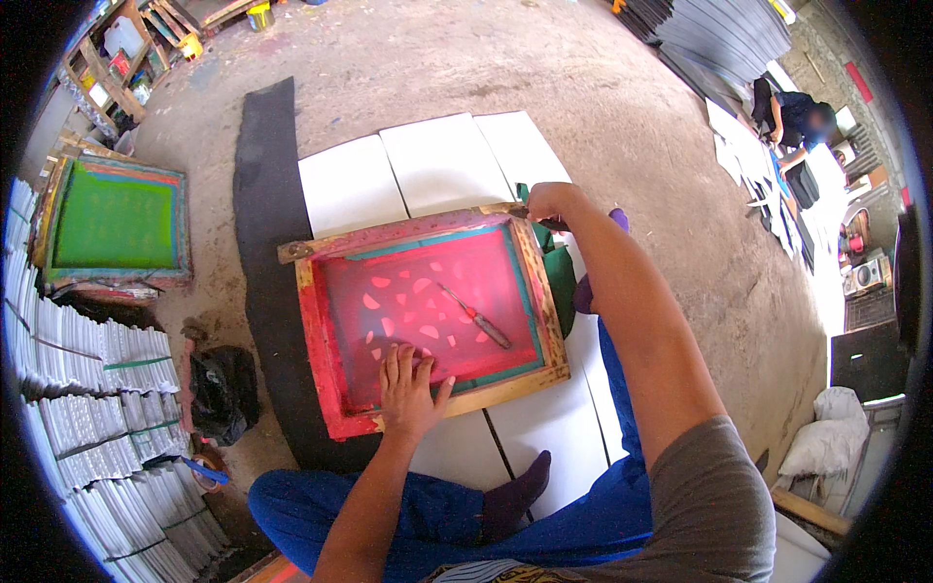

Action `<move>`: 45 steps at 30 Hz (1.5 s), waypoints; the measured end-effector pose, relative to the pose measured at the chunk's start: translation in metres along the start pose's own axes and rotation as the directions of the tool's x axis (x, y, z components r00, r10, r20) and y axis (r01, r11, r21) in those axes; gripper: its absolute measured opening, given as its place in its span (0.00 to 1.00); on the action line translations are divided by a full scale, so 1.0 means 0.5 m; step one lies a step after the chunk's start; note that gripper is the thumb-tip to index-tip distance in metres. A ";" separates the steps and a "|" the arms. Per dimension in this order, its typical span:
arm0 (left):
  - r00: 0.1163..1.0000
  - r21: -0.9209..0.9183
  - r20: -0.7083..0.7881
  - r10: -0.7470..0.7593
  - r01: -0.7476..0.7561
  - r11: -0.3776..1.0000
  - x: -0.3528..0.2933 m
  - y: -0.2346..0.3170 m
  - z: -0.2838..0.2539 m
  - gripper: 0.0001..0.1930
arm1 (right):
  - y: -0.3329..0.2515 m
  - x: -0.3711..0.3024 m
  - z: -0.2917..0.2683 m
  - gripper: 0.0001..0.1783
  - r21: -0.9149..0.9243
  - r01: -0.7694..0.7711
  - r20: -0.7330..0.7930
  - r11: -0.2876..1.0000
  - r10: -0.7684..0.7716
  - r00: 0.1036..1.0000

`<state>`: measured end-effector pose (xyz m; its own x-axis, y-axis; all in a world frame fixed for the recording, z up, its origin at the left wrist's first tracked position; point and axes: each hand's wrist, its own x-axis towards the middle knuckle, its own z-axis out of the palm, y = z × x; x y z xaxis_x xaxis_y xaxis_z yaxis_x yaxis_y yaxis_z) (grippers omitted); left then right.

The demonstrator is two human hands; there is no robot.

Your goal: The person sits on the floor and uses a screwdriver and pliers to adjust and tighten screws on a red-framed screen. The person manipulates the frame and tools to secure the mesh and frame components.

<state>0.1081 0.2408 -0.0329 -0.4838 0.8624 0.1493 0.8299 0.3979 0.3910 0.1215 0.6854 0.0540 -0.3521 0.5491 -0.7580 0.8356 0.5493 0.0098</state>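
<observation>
A wooden screen-printing frame (556, 325) with red-stained mesh and pale cut-out shapes lies before me on white sheets. My left hand (413, 394) rests on its near edge and mesh, fingers stretched and spread. A screwdriver (486, 328) with a worn handle lies slantwise on the mesh, right of centre. Along the far side runs a rough wooden strip (398, 231), its left end jutting past the corner. At the far right corner, my right hand (556, 201) is closed by the strip's end. Something dark shows under its fingers, too hidden to name.
White sheets (442, 170) and a dark mat (264, 194) lie under and beside the frame. A green screen (112, 219) stands left, above stacked white bundles (107, 466) and a black plastic bag (222, 394). At far right a person (802, 121) bends over white sheets.
</observation>
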 end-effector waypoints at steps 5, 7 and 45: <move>1.000 0.031 0.017 -0.010 0.009 0.999 -0.004 -0.005 -0.001 0.28 | -0.075 -0.053 -0.051 0.20 -0.115 -0.073 0.034 0.991 0.077 0.996; 1.000 0.032 0.010 0.003 -0.004 0.999 0.000 -0.003 0.002 0.27 | -0.082 -0.041 -0.069 0.22 -0.155 -0.113 0.056 0.981 0.123 0.991; 1.000 0.032 0.028 0.003 -0.004 0.999 0.006 0.002 0.001 0.24 | 0.082 -0.007 0.077 0.14 -0.498 0.093 -0.432 0.862 -0.340 0.835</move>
<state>0.1077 0.2438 -0.0327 -0.4729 0.8723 0.1246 0.8405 0.4041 0.3610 0.1732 0.6817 0.0321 -0.7604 0.5439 -0.3549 0.4774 0.8386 0.2624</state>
